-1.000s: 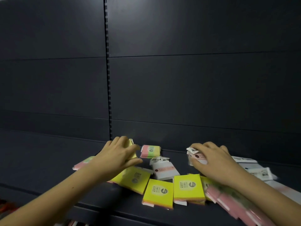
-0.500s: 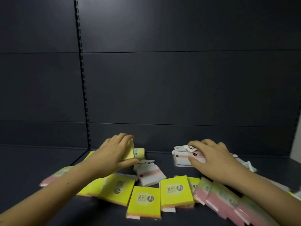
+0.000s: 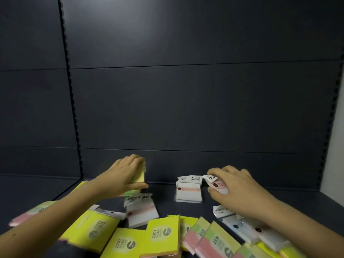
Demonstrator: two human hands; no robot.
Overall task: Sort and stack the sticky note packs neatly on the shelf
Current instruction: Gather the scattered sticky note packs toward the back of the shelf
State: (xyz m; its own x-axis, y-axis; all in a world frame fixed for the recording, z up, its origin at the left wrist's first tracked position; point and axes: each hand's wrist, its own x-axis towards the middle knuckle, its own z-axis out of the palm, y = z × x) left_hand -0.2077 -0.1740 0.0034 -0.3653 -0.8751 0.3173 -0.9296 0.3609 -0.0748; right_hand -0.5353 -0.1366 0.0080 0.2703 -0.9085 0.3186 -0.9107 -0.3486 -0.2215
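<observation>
Sticky note packs lie scattered on a dark shelf [image 3: 297, 203]. My left hand [image 3: 122, 174] grips a yellow pack [image 3: 140, 174] held on edge near the back wall, above a green pack [image 3: 132, 192]. My right hand [image 3: 234, 187] pinches a white pack with a pink band [image 3: 219, 185], just right of a white pack stack [image 3: 189, 191] at the back. Another white pack [image 3: 141, 213] lies in the middle. Yellow packs marked 2207 [image 3: 162, 235] and pink-green packs marked 2209 [image 3: 210, 241] crowd the front.
The dark back panel [image 3: 186, 108] rises right behind the packs, with a slotted upright [image 3: 72, 108] on the left. More white packs [image 3: 247, 229] lie under my right forearm. A pale wall [image 3: 335, 146] edges the right side.
The view has shifted left and closer. My left hand has lifted the yellow pack further back toward the wall. My right hand stays at the white packs by the back stack.
</observation>
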